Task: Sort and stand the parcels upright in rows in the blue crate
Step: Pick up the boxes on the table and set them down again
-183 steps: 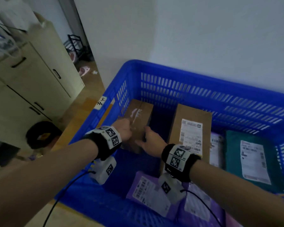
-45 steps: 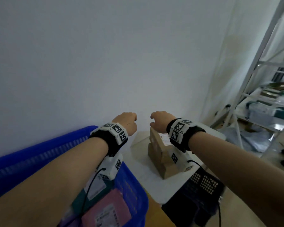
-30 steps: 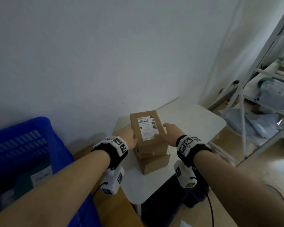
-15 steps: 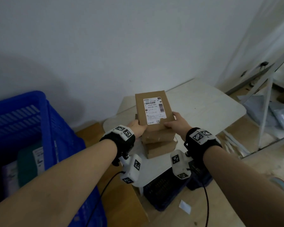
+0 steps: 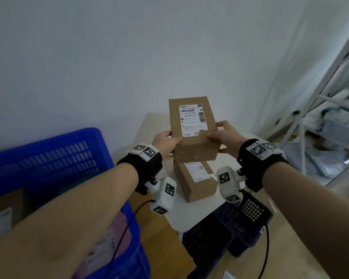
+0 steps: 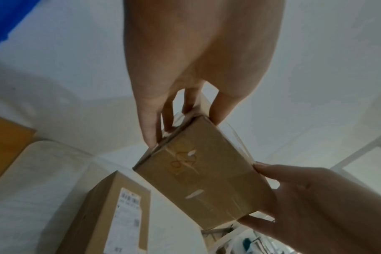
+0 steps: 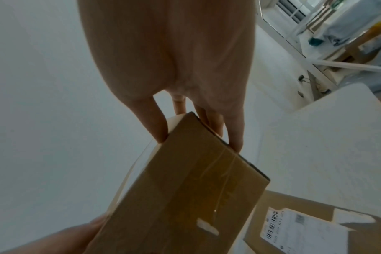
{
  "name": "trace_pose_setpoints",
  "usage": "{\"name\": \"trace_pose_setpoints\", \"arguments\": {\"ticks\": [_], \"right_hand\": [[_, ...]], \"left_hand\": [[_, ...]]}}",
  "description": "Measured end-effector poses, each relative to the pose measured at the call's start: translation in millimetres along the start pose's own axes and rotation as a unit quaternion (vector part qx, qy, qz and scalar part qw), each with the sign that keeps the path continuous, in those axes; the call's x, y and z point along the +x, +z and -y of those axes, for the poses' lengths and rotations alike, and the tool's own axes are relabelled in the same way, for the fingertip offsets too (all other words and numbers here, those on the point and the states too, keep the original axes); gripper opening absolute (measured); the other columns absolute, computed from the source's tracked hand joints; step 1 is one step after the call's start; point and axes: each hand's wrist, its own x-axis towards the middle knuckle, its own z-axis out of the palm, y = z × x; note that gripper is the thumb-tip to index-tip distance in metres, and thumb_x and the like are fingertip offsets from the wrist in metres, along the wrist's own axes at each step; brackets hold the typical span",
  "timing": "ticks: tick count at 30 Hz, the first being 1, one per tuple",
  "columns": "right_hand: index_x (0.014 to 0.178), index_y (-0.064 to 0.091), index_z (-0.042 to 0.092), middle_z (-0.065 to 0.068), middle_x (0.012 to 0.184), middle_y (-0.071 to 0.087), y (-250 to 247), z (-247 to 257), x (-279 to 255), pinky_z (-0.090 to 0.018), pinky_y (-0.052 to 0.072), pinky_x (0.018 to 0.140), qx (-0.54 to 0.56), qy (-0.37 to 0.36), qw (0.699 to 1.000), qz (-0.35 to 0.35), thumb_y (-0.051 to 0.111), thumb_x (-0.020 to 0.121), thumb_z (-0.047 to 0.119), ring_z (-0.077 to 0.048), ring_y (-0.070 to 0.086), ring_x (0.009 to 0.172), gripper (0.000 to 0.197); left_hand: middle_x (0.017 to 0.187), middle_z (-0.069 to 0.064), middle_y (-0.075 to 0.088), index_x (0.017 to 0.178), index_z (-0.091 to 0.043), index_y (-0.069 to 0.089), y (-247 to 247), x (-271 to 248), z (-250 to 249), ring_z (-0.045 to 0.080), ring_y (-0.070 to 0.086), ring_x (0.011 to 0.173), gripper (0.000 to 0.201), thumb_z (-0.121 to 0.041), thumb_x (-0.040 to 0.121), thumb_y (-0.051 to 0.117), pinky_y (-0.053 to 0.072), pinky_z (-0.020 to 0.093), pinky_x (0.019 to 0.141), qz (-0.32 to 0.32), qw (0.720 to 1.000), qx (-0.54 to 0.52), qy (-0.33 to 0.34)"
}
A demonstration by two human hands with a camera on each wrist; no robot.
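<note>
A brown cardboard parcel (image 5: 192, 127) with a white shipping label is held in the air between both hands. My left hand (image 5: 165, 143) grips its near left corner, thumb on top and fingers beneath (image 6: 151, 135). My right hand (image 5: 224, 137) grips the near right corner the same way, fingers (image 7: 235, 137) along the side. A second brown parcel (image 5: 194, 181) lies flat on the white table (image 5: 197, 214) just below. The blue crate (image 5: 48, 156) stands at the left with a brown parcel (image 5: 2, 214) and a pink one (image 5: 109, 234) inside.
A black perforated bin (image 5: 226, 232) sits on the floor under the table's near edge. White metal shelving (image 5: 330, 109) with bagged parcels stands at the right. A white wall rises behind the table. My left arm and its cable hang over the crate's right end.
Both hands have lifted the top parcel off the stack, and it now hangs above the remaining box. Earlier, the hands left the crate and turned right to the table.
</note>
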Motion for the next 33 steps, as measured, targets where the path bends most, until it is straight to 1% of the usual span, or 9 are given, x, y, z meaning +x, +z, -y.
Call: {"name": "trace_pose_setpoints", "arguments": {"ticks": [3, 5, 9, 12, 15, 19, 24, 28, 33], "right_hand": [[0.118, 0.041, 0.019, -0.013, 0.123, 0.057, 11, 27, -42, -0.046, 0.049, 0.087, 0.006, -0.018, 1.000, -0.005, 0.053, 0.091, 0.007, -0.025, 0.055, 0.103, 0.032], [0.119, 0.041, 0.019, -0.012, 0.124, 0.057, 24, 41, -71, -0.047, 0.048, 0.088, 0.014, -0.032, 0.999, -0.003, 0.052, 0.092, 0.007, -0.025, 0.055, 0.103, 0.031], [0.138, 0.036, 0.020, -0.007, 0.117, 0.057, 69, 59, -129, -0.049, 0.049, 0.090, 0.026, -0.058, 0.998, 0.025, 0.052, 0.091, 0.005, -0.025, 0.056, 0.102, 0.051], [0.143, 0.030, 0.027, -0.006, 0.118, 0.059, 110, 67, -168, -0.055, 0.048, 0.094, 0.017, -0.078, 0.995, 0.065, 0.055, 0.089, 0.005, -0.027, 0.058, 0.104, 0.063], [0.146, 0.025, 0.029, -0.005, 0.122, 0.059, 156, 73, -198, -0.052, 0.052, 0.087, 0.016, -0.086, 0.989, 0.117, 0.058, 0.088, 0.006, -0.026, 0.060, 0.102, 0.071], [0.142, 0.032, 0.022, -0.011, 0.125, 0.059, 227, 76, -235, -0.047, 0.055, 0.077, 0.013, -0.087, 0.975, 0.202, 0.062, 0.086, 0.002, -0.028, 0.061, 0.099, 0.067], [0.135, 0.043, 0.025, -0.008, 0.121, 0.062, 316, 75, -262, -0.048, 0.056, 0.078, -0.005, -0.081, 0.947, 0.310, 0.068, 0.082, 0.001, -0.028, 0.063, 0.099, 0.064], [0.137, 0.043, 0.027, -0.006, 0.115, 0.063, 381, 74, -274, -0.048, 0.055, 0.079, -0.031, -0.056, 0.925, 0.376, 0.067, 0.084, 0.004, -0.027, 0.064, 0.096, 0.063], [0.139, 0.041, 0.027, -0.008, 0.108, 0.065, 460, 69, -274, -0.050, 0.055, 0.081, -0.080, -0.024, 0.898, 0.432, 0.067, 0.083, 0.003, -0.026, 0.064, 0.094, 0.066]], "left_hand": [[0.100, 0.005, 0.062, 0.123, -0.013, 0.057, -28, -39, -19, 0.014, 0.060, 0.072, 0.031, -0.016, 0.092, 0.057, 0.053, 0.021, 0.058, -0.001, 0.998, 0.002, 0.055], [0.104, 0.006, 0.062, 0.125, -0.012, 0.056, -50, -66, -26, 0.016, 0.060, 0.078, 0.034, -0.018, 0.092, 0.058, 0.052, 0.018, 0.050, -0.007, 0.996, 0.012, 0.083], [0.119, 0.008, 0.063, 0.128, -0.013, 0.054, -107, -124, -26, 0.020, 0.060, 0.092, 0.038, -0.021, 0.091, 0.060, 0.048, 0.021, 0.058, -0.020, 0.994, 0.018, 0.106], [0.120, 0.009, 0.063, 0.130, -0.011, 0.053, -156, -166, -19, 0.022, 0.061, 0.096, 0.043, -0.021, 0.089, 0.062, 0.054, 0.031, 0.071, -0.038, 0.992, 0.029, 0.116], [0.118, 0.011, 0.065, 0.124, -0.009, 0.058, -209, -205, -7, 0.023, 0.062, 0.097, 0.039, -0.022, 0.088, 0.064, 0.054, 0.038, 0.083, -0.072, 0.990, 0.048, 0.114], [0.116, 0.014, 0.065, 0.111, -0.013, 0.062, -283, -258, 18, 0.024, 0.060, 0.091, 0.025, -0.023, 0.088, 0.064, 0.053, 0.042, 0.085, -0.128, 0.984, 0.068, 0.104], [0.118, 0.006, 0.064, 0.119, -0.012, 0.061, -373, -317, 56, 0.028, 0.065, 0.092, 0.039, -0.030, 0.086, 0.066, 0.056, 0.045, 0.086, -0.198, 0.978, 0.056, 0.044], [0.124, 0.006, 0.061, 0.125, -0.017, 0.058, -429, -350, 85, 0.034, 0.063, 0.105, 0.044, -0.026, 0.084, 0.069, 0.054, 0.051, 0.087, -0.239, 0.969, 0.057, -0.013], [0.123, 0.006, 0.061, 0.133, -0.022, 0.048, -478, -367, 122, 0.032, 0.061, 0.104, 0.044, -0.016, 0.091, 0.060, 0.051, 0.053, 0.091, -0.259, 0.962, 0.030, -0.077]]}}
